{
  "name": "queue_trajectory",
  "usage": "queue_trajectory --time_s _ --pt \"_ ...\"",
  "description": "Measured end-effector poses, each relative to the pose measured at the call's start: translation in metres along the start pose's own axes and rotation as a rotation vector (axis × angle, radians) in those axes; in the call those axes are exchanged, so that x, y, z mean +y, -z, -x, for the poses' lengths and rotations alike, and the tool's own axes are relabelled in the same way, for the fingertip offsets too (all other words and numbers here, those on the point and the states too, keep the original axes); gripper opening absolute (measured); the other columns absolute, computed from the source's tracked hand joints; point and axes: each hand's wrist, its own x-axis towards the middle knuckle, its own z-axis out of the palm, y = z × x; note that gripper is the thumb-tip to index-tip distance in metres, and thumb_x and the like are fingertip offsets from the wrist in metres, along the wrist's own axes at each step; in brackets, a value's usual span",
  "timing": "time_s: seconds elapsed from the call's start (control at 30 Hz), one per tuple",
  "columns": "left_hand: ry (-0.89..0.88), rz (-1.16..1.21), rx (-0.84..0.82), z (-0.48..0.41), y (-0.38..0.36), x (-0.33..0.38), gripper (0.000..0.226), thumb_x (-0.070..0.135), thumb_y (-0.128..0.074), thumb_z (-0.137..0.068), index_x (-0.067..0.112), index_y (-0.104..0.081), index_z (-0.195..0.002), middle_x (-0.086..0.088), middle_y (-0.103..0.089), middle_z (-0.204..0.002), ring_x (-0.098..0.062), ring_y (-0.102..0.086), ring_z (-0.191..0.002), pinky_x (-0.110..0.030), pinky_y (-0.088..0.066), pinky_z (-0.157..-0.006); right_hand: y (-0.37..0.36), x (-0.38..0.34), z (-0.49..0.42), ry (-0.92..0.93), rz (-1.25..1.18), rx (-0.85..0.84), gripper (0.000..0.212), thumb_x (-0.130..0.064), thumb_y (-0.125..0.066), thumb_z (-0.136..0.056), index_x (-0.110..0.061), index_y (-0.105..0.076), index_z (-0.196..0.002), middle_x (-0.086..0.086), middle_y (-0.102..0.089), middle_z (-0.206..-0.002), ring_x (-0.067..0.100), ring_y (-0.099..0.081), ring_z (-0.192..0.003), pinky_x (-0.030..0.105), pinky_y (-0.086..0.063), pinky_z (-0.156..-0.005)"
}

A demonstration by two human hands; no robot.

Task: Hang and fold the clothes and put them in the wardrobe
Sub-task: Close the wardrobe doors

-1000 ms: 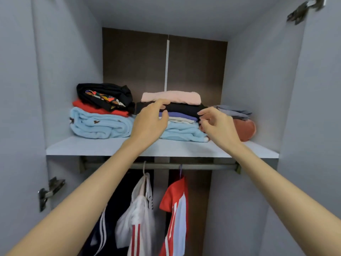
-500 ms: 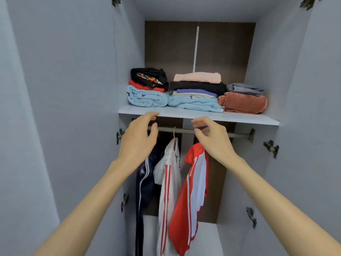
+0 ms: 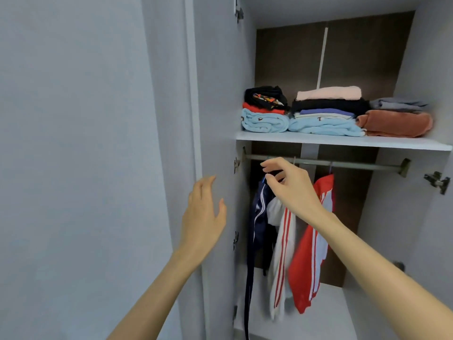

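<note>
Under the shelf (image 3: 343,141), at 12 o'clock from centre, my right hand (image 3: 291,187) hovers loosely curled, gripping nothing, before the navy jacket (image 3: 257,217) on the rail (image 3: 355,165). At 9 o'clock of it, my left hand (image 3: 203,217) is spread, empty, beside the left door (image 3: 218,94). Folded clothes (image 3: 323,125) lie on the shelf at 1 o'clock.
</note>
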Motion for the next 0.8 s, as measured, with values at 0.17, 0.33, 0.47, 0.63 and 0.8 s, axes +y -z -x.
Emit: queue_trajectory --time_s 0.17,0.33,0.47,0.63,0.8 --pt "0.137 0.072 -0.087 0.01 0.01 -0.025 0.065 0.019 -0.051 -0.096 0.011 -0.017 -0.151 -0.007 -0.024 -0.152 -0.018 -0.027 -0.139 -0.024 -0.02 -0.112 -0.029 -0.04 -0.009 0.071 0.045 -0.049 0.026 -0.022 -0.056 -0.091 -0.03 -0.061 -0.116 -0.017 -0.065 -0.105 0.004 -0.061 -0.08 0.033 -0.054 -0.079" --pt "0.238 0.102 -0.215 0.009 -0.008 -0.038 0.074 0.018 -0.049 -0.097 0.005 -0.002 -0.152 -0.013 -0.012 -0.156 -0.023 -0.016 -0.145 -0.027 -0.014 -0.116 -0.055 -0.063 -0.037 0.133 0.1 -0.072 0.026 -0.025 -0.054 -0.093 -0.024 -0.058 -0.119 -0.01 -0.063 -0.111 0.012 -0.062 -0.084 0.038 -0.053 -0.08" --pt "0.301 0.111 -0.245 0.003 -0.029 -0.045 0.078 0.018 -0.05 -0.097 0.003 0.003 -0.152 -0.015 -0.009 -0.158 -0.025 -0.013 -0.146 -0.029 -0.013 -0.118 -0.077 -0.064 -0.064 0.159 0.208 -0.097 0.023 -0.032 -0.055 -0.093 -0.019 -0.055 -0.112 -0.006 -0.061 -0.108 0.014 -0.057 -0.085 0.031 -0.043 -0.068" --pt "0.352 0.137 -0.24 -0.007 -0.046 -0.059 0.075 0.016 -0.047 -0.098 0.007 0.003 -0.153 -0.01 -0.018 -0.158 -0.021 -0.023 -0.144 -0.022 -0.019 -0.112 -0.097 -0.062 -0.091 0.146 0.251 -0.12 0.033 -0.044 -0.056 -0.092 -0.015 -0.047 -0.106 -0.001 -0.058 -0.102 0.019 -0.055 -0.085 0.031 -0.037 -0.066" --pt "0.348 0.186 -0.132 -0.012 -0.05 -0.073 0.056 0.008 -0.044 -0.097 0.01 -0.026 -0.15 -0.003 -0.042 -0.147 -0.02 -0.043 -0.132 -0.022 -0.03 -0.11 -0.112 -0.066 -0.104 0.192 0.364 -0.105 0.039 -0.045 -0.055 -0.092 -0.009 -0.043 -0.104 0.007 -0.057 -0.099 0.026 -0.056 -0.083 0.034 -0.041 -0.066"
